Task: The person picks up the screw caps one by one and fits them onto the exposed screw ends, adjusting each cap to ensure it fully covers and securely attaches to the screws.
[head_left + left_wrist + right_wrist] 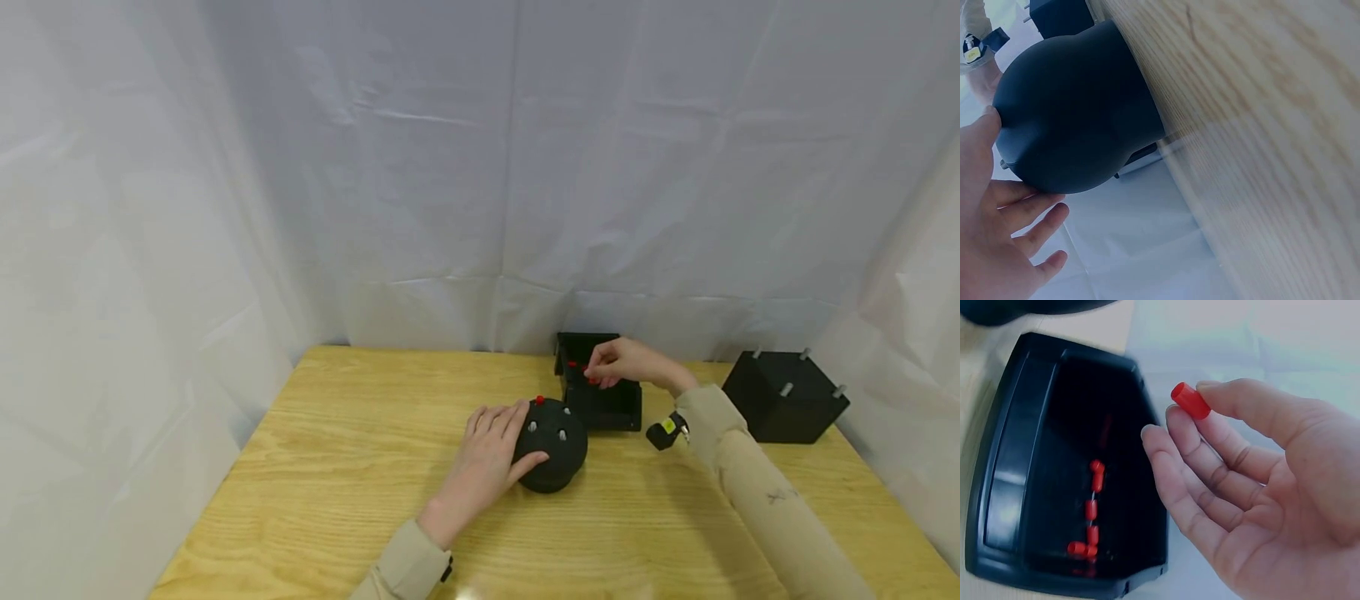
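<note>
The right hand pinches a red cap, small, light and probably slippery; left hand rests open on the dome.

Wooden table under dome, tray, probably cube

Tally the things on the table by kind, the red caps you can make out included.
Black dome with pegs: 1
Black open tray: 1
Black cube with pegs: 1
Red caps: 8 - 1 pinched by the right hand, 1 on the dome, about 6 in the tray
Total: 11
</note>
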